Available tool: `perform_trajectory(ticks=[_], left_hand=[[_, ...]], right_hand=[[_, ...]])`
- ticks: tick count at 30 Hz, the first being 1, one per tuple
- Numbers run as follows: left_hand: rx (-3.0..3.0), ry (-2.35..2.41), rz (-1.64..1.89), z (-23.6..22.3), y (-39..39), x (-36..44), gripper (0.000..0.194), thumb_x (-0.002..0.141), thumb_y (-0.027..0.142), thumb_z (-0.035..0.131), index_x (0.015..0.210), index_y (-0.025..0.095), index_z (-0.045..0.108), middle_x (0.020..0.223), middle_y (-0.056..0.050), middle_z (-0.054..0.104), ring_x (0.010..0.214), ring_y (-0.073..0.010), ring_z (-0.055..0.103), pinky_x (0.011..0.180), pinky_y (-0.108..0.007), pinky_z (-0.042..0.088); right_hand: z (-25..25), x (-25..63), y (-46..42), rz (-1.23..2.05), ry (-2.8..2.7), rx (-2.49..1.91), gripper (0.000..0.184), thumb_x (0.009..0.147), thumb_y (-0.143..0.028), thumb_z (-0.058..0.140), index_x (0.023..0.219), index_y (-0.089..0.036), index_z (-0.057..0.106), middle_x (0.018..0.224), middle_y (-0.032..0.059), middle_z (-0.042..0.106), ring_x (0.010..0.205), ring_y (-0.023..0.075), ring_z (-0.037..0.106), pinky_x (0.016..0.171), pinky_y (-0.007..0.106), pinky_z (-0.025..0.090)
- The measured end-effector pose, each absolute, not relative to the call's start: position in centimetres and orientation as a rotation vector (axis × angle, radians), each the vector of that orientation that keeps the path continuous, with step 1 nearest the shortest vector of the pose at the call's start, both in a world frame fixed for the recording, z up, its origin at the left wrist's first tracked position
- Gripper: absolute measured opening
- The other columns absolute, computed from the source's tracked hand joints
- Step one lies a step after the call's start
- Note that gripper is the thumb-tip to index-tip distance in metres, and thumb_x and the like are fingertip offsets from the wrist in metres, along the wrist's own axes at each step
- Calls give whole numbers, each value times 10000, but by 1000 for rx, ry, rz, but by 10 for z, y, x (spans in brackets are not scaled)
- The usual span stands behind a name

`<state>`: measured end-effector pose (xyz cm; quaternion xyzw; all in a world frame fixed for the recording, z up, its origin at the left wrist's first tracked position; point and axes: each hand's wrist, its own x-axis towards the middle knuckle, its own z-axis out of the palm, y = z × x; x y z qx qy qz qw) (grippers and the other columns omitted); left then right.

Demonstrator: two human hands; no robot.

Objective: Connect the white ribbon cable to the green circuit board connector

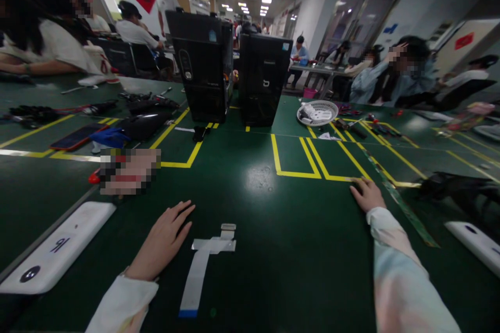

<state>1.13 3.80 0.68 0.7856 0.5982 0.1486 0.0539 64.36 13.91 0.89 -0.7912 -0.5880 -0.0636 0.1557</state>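
Observation:
On the green table lies a white flat ribbon cable (200, 270), folded near its upper end, with a small connector at the top and a blue strip at the bottom. My left hand (162, 239) rests just left of the cable, palm down, fingers stretched out and apart from it. Farther off to the right, my right hand (367, 195) lies on the table beside the yellow tape marking (339, 179). Its fingers are loosely spread with nothing in them.
Two black computer towers (203, 67) stand at the back of the green table (281, 250). A white basket (317, 113) sits right of them. A white device (58, 250) lies at the left edge, another white device (474, 242) at the right. Tools and cables lie farther back; people sit around.

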Motion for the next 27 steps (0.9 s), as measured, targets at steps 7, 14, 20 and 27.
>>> perform_trajectory(ticks=[7, 14, 20, 27], left_hand=[[2374, 1817, 449, 6, 38, 9, 503, 931, 423, 386, 1391, 232, 452, 1476, -87, 435, 1348, -285, 402, 1086, -534, 342], [2375, 1818, 475, 8, 38, 11, 501, 924, 422, 389, 1380, 231, 468, 1465, -83, 451, 1340, -279, 415, 1083, -527, 350], [2412, 1799, 494, 7, 38, 13, 503, 934, 437, 383, 1385, 228, 461, 1463, -88, 453, 1331, -265, 429, 1105, -508, 322], [2385, 1813, 464, 8, 37, 13, 513, 930, 444, 372, 1386, 226, 461, 1474, -89, 439, 1343, -279, 410, 1104, -528, 312]], right_hand=[[19, 666, 111, -243, -1223, -2559, 657, 900, -395, 365, 1361, 69, 424, 1312, 380, 407, 1247, 451, 385, 912, 526, 342], [22, 664, 101, -168, -1158, -2649, 703, 912, -469, 312, 1348, 67, 446, 1233, 376, 474, 1152, 453, 468, 818, 516, 376], [24, 665, 84, -112, -1272, -2656, 684, 909, -477, 329, 1337, 34, 482, 1221, 361, 499, 1131, 446, 498, 837, 519, 395], [9, 641, 39, -233, -1580, -2585, 657, 884, -486, 273, 1316, -47, 501, 1165, 220, 570, 1075, 361, 539, 914, 465, 426]])
